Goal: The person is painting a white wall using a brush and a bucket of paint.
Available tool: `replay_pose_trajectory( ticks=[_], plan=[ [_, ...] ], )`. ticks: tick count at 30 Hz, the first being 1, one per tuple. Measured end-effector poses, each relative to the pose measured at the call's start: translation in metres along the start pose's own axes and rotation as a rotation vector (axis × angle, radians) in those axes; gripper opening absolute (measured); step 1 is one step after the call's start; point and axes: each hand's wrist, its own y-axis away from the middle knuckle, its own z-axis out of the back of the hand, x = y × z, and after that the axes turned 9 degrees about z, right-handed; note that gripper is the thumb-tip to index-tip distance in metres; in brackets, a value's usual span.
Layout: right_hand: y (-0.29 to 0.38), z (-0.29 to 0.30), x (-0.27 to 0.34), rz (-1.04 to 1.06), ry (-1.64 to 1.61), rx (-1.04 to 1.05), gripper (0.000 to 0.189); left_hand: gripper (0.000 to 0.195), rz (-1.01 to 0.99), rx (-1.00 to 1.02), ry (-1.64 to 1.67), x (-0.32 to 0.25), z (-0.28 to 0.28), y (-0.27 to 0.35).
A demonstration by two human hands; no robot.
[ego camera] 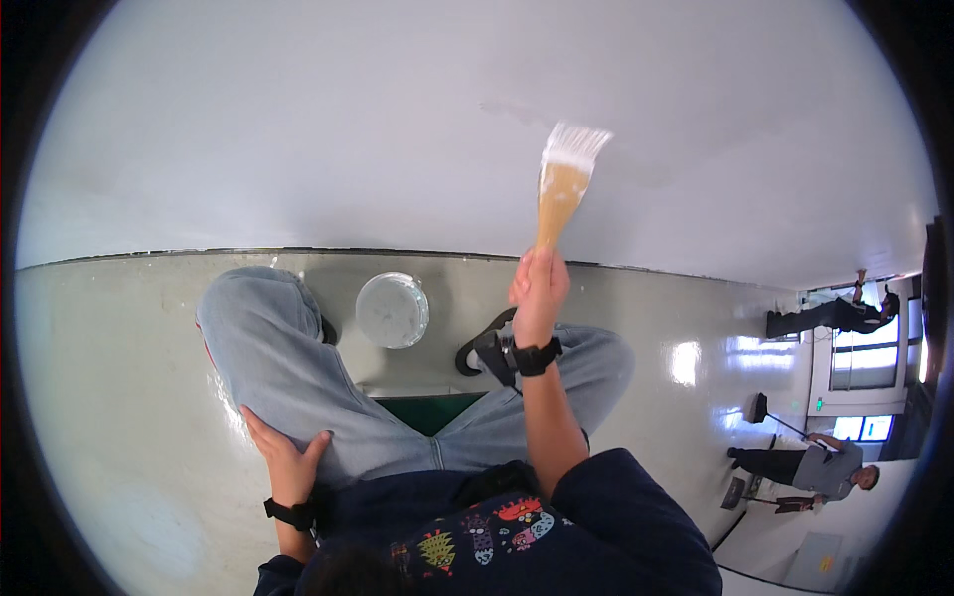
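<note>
My right hand [540, 294] grips a flat paintbrush [564, 197] by its wooden handle. White paint coats the pale bristles and spots the wood above the grip. The bristle end lies over the white wall [335, 141]; whether it touches the surface I cannot tell. A faint rough patch shows on the wall just left of the bristles. My left hand [287, 451] rests on my thigh, holding nothing, its thumb apart from the fingers. Between my feet stands a round clear tub [391, 311] on the floor, and its contents are hard to make out.
Along the wall's foot runs a dark edge strip [373, 251]. The glossy floor [693, 320] bears small white specks. Far to the right, one person [842, 313] reaches toward the wall, and another person [827, 469] holds a broom [760, 408] and a long-handled dustpan [734, 492].
</note>
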Motion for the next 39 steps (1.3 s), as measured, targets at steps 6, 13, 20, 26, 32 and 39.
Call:
replay_pose_trajectory(
  ticks=[6, 13, 20, 26, 32, 39],
  plan=[
    [-0.015, -0.014, -0.021, -0.301, -0.120, 0.083, 0.031, 0.113, 0.001, -0.009, 0.002, -0.005, 0.002, 0.001],
    [0.019, -0.022, -0.012, -0.093, -0.026, 0.107, 0.033, 0.114, 0.003, 0.002, -0.003, 0.002, 0.000, 0.003],
    [-0.003, -0.039, -0.022, -0.291, -0.112, 0.161, 0.032, 0.115, 0.011, -0.003, -0.003, -0.004, -0.001, 0.001],
    [0.028, -0.054, -0.007, -0.049, -0.169, 0.183, 0.029, 0.116, 0.000, 0.002, -0.007, 0.000, 0.001, 0.003],
    [0.003, -0.057, -0.023, -0.326, -0.241, 0.187, 0.032, 0.116, -0.012, -0.009, -0.014, -0.001, 0.001, 0.001],
    [0.029, -0.045, -0.029, -0.423, -0.228, 0.153, 0.033, 0.116, 0.000, 0.002, 0.005, -0.003, 0.001, 0.002]
  ],
)
